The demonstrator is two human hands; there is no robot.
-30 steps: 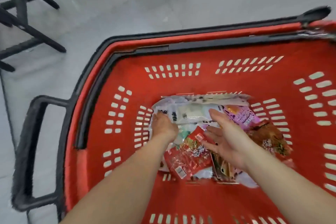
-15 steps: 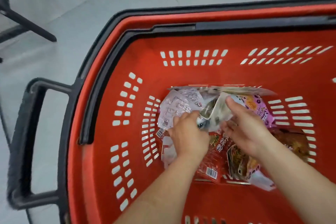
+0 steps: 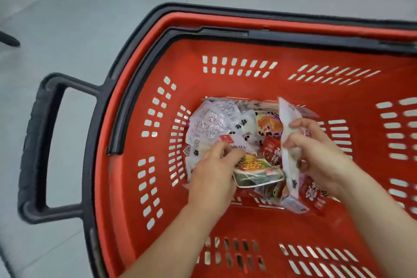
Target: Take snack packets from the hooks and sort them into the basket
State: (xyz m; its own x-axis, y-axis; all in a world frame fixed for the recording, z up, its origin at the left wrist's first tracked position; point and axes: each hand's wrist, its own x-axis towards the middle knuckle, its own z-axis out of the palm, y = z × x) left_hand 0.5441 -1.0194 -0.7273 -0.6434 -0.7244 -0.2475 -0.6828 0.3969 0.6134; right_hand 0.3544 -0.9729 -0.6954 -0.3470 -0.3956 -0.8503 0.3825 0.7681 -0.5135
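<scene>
A red basket (image 3: 140, 146) with black rims stands on the floor and holds several snack packets. My left hand (image 3: 214, 174) grips a white packet with a yellow and red food picture (image 3: 255, 171) near the basket's bottom. My right hand (image 3: 316, 149) pinches a pale pink packet (image 3: 287, 117) that stands on edge, lifted above the pile. White clear packets (image 3: 209, 122) lie at the far left of the pile. A pink and orange packet (image 3: 268, 124) and red packets (image 3: 272, 149) lie between my hands. No hooks are in view.
A black pull handle (image 3: 36, 146) sticks out from the basket's left end. Grey tiled floor (image 3: 90, 18) surrounds the basket. A dark leg tip (image 3: 9, 39) of some stand shows at the far left edge.
Both hands shifted nearer within the pile. My left hand took hold of the white food-picture packet. My right hand raised the pale pink packet on edge. The camera view swung right and down.
</scene>
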